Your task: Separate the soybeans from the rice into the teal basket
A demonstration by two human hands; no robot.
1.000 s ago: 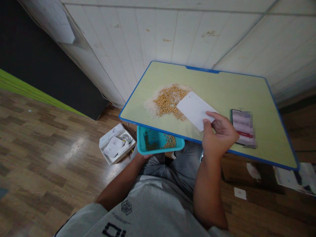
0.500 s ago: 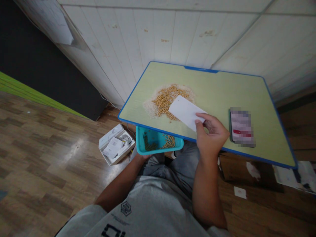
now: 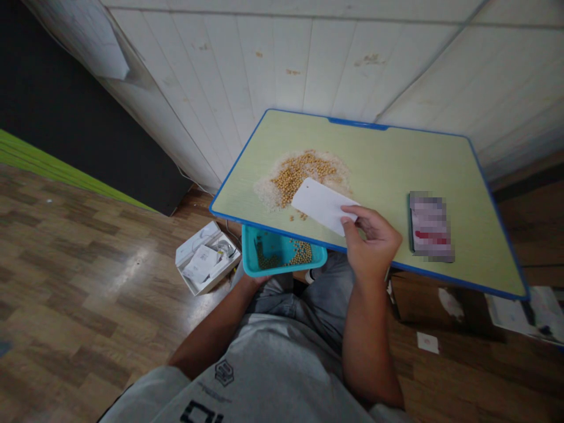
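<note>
My right hand (image 3: 370, 238) pinches a white card (image 3: 324, 205) between thumb and fingers. The card's far end is at the near side of a pile of yellow soybeans (image 3: 288, 176), and it hides part of them. Pale rice-like grains (image 3: 267, 191) lie around and among the beans on the light green folding table (image 3: 396, 158). Below the table's near edge, my left hand (image 3: 259, 280) holds a turquoise plastic tray (image 3: 284, 271) from beneath; most of its fingers are hidden. Inside the tray are soybeans (image 3: 303, 252) on the right and small darker greenish grains (image 3: 268, 258) on the left.
A phone (image 3: 429, 226) with a blurred screen lies at the table's right. An open white box (image 3: 207, 261) with papers and cables sits on the wooden floor at left. Behind the table rises a white panelled wall (image 3: 291, 53). A brown carton (image 3: 440, 299) stands under the table.
My right hand has drawn the card a little toward the near edge and to the left. A few beans now lie apart at the pile's near side. The tray stays in place.
</note>
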